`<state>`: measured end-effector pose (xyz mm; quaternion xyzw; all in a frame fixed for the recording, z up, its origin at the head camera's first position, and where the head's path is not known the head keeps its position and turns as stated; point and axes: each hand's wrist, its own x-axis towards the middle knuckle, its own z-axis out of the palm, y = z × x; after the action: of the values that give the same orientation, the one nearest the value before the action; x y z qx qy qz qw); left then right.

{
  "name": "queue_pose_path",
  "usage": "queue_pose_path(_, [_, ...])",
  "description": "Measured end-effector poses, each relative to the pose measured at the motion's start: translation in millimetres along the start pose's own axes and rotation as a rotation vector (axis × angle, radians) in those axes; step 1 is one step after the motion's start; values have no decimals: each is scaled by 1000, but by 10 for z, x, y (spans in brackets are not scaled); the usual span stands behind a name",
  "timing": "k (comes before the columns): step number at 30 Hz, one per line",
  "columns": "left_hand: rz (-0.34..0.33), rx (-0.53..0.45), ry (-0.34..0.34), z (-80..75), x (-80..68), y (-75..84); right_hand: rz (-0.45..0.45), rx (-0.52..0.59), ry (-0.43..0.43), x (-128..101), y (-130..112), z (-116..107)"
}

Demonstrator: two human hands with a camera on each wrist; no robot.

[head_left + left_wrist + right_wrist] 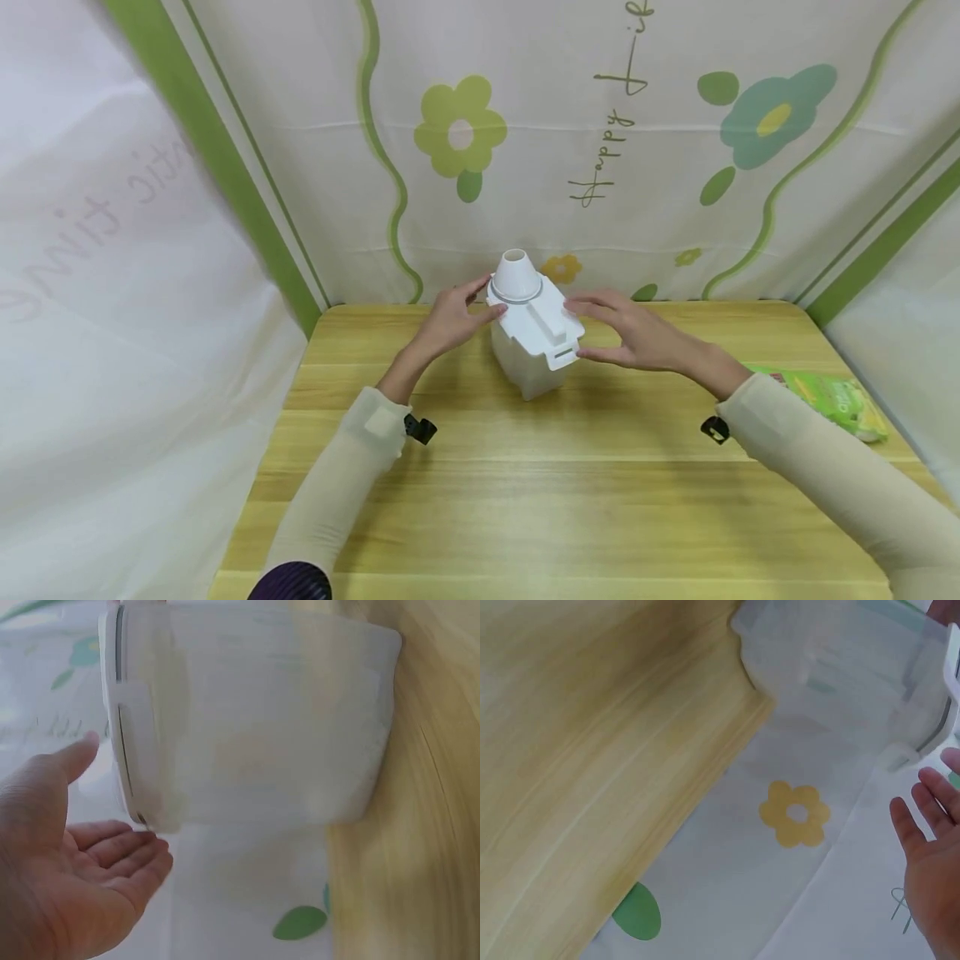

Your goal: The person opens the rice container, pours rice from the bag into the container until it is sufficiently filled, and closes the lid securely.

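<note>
A translucent white plastic storage container [525, 367] stands upright on the table. Its white lid [527, 327] carries a cone-shaped spout [515, 277], a raised bar [547, 322] and a slotted tab [562, 356] at the near edge. My left hand [452, 318] is at the lid's left side, its thumb tip at the lid's edge beside the cone. On the opposite side, my right hand [632, 332] has its fingertips at the lid's edge and its thumb by the slotted tab. Both wrist views show relaxed fingers near the lid, with the left fingertips [154, 844] right at its corner.
A green and yellow packet [840, 402] lies at the right of the wooden table [540, 500], partly behind the right forearm. Behind the table's far edge hangs a pale curtain [300, 133] with printed flowers. A dark ribbed object [291, 582] shows at the bottom left.
</note>
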<state>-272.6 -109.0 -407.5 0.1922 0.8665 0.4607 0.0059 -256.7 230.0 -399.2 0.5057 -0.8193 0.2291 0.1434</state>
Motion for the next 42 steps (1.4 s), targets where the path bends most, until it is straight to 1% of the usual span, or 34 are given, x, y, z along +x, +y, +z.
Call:
queue_pose_path(3, [10,106,-16,35,-44,100,32,19,-64,51,59,-16])
queue_pose_path(6, [23,161,-35,64,-104,186,84,41,-129,101,97,-31])
queue_pose_path(8, [28,181,-44,87,-145,226,113,62,-163,132,115,-43])
queue_pose_path(14, [35,223,-37,186,-218,287,178,108,-241,188,138,-72])
queue_pose_path(16, [20,233,-42,208,-235,308,193,120,-265,194,132,-76])
queue_pose_path(20, [-31,251,-71,219,-251,344,212,132,-293,193,125,-65])
queue_pose_path(23, [-61,267,-107,200,-242,349,220,130,-290,186,118,-49])
queue_pose_path(27, [-71,278,-149,157,-208,302,221,115,-266,178,95,-22])
queue_pose_path(31, [-40,253,-170,114,-154,214,200,83,-221,174,50,21])
queue_pose_path(35, [14,204,-195,61,-88,141,184,6,-164,165,-18,85])
queue_pose_path(38, [42,178,-226,22,-36,95,196,-48,-134,161,-75,126])
queue_pose_path(42, [61,155,-260,-26,25,44,213,-82,-94,167,-145,174])
